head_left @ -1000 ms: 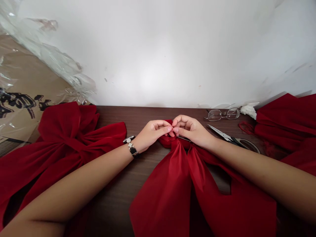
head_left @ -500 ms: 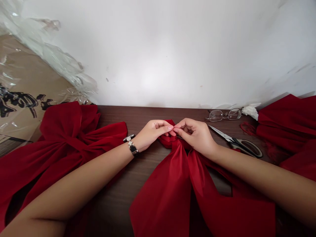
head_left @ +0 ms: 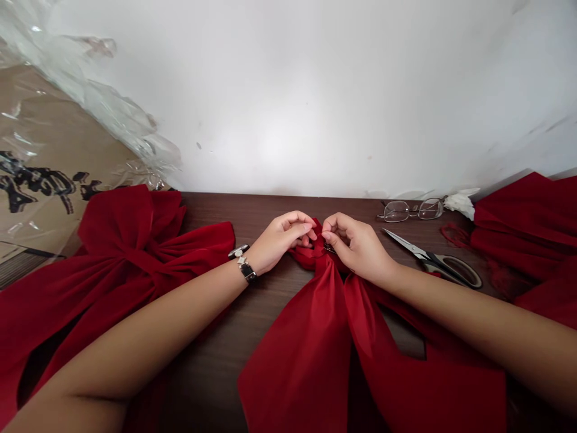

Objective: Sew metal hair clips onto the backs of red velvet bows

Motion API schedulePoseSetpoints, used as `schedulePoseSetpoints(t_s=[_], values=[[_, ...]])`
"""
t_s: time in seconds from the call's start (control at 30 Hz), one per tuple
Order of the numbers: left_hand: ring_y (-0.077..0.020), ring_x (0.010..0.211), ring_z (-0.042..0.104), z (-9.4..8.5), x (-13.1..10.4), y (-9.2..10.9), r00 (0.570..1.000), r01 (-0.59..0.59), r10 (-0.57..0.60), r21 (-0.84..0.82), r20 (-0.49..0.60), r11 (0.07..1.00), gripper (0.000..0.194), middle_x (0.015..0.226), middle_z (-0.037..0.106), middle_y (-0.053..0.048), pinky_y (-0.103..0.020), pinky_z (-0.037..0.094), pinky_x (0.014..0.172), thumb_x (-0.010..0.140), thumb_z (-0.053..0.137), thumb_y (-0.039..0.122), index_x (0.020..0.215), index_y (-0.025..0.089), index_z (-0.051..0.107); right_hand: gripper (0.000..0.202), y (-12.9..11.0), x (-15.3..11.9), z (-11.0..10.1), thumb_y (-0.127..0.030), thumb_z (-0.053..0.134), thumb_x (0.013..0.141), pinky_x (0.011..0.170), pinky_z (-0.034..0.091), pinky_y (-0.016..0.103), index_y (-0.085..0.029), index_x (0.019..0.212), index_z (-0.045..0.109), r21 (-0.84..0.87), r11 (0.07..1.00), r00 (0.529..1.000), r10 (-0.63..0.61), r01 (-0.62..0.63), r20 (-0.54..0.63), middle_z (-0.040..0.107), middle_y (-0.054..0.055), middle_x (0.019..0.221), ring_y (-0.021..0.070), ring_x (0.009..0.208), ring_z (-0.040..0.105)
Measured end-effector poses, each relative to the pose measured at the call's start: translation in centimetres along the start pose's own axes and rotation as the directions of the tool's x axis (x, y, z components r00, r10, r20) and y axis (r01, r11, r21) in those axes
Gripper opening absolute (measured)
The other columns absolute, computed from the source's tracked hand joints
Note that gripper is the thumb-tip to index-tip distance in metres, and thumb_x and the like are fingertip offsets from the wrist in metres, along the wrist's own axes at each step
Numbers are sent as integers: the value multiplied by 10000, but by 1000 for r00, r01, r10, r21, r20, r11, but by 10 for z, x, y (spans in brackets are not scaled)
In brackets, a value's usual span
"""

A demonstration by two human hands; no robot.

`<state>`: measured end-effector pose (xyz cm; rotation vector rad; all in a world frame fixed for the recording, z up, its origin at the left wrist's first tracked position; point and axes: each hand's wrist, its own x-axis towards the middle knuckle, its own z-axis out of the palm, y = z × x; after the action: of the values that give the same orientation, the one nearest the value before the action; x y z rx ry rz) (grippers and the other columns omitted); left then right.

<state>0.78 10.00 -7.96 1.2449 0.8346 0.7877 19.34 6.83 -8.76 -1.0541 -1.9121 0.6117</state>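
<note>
A red fabric bow (head_left: pixel 300 355) lies on the table in front of me, its two tails spreading toward me. Over its gathered knot, my left hand (head_left: pixel 282 240) is closed, thumb against forefinger; what it pinches, if anything, is too small to make out. Just to the right, my right hand (head_left: pixel 363 249) is also closed in a pinch, fingertips close to the knot. Something small and metallic (head_left: pixel 329 247) shows beside the right thumb, its kind unclear. A narrow gap separates the two sets of fingertips. A watch-like bracelet (head_left: pixel 246 267) circles the left wrist.
Another red bow (head_left: pixel 135 258) lies on the left, before a plastic-wrapped cardboard box (head_left: pixel 49 120). To the right are scissors (head_left: pixel 451 267), eyeglasses (head_left: pixel 410 210), crumpled white tissue (head_left: pixel 460 203) and more red fabric (head_left: pixel 523 222). A white wall (head_left: pixel 288 108) rises behind the dark table (head_left: pixel 211 361).
My hands' fingertips, together before, have come slightly apart over the knot. The small metallic thing shows more clearly now. The view has shifted slightly.
</note>
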Motion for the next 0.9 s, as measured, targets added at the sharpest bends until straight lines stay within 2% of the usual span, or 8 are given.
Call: schedulePoseSetpoints(t_s=[0.1,0.27,0.37,0.47,0.57,0.77,0.9], values=[[-76,647,548,-3,0,-1,999,-25,22,118,24,993,145,726,611,13,-201,428,623,817,646,264,901,146,645,69,0,0,0,-186,492,905,608,404,221,-184,839,515,-7,1000,1000,-5,5,2,578,-2,726,110,620,516],[-104,701,578,-7,2,6,992,2,-33,234,125,972,172,797,648,-21,-243,460,688,790,668,258,907,133,677,65,1,-1,-1,-172,485,900,614,399,222,-186,838,500,-23,1000,1000,-14,14,10,577,5,750,116,636,513],[-129,769,588,-10,4,10,983,-46,-9,287,186,957,147,836,652,-40,-265,461,748,770,680,252,836,120,677,71,1,0,-1,-161,478,898,618,395,225,-188,833,492,-28,999,1000,-23,23,17,573,4,744,117,634,509],[-128,768,562,-12,5,11,974,-111,32,348,226,931,154,834,619,-36,-262,443,741,750,700,266,758,117,661,77,1,0,-2,-155,474,896,607,389,224,-190,829,485,-24,999,999,-25,26,23,560,-2,726,115,617,496],[-115,745,538,-12,5,10,975,-122,46,348,218,930,160,817,594,-21,-251,427,722,753,697,267,737,119,637,77,1,1,-2,-156,471,897,599,389,224,-191,829,481,-16,1000,999,-23,23,31,555,-5,717,114,607,490],[-108,744,571,-10,4,9,985,-51,-1,297,173,954,141,788,608,-15,-254,434,746,796,637,249,751,124,590,79,2,1,-1,-145,461,895,608,393,229,-193,834,475,-8,1000,998,-15,16,61,560,-3,727,117,617,498],[-128,745,603,-10,4,6,977,-39,-23,286,210,958,236,803,630,-22,-266,455,708,749,710,270,884,138,569,75,2,0,-2,-137,471,885,617,393,229,-193,834,475,-6,1000,998,-10,10,63,564,-1,748,117,631,500]])
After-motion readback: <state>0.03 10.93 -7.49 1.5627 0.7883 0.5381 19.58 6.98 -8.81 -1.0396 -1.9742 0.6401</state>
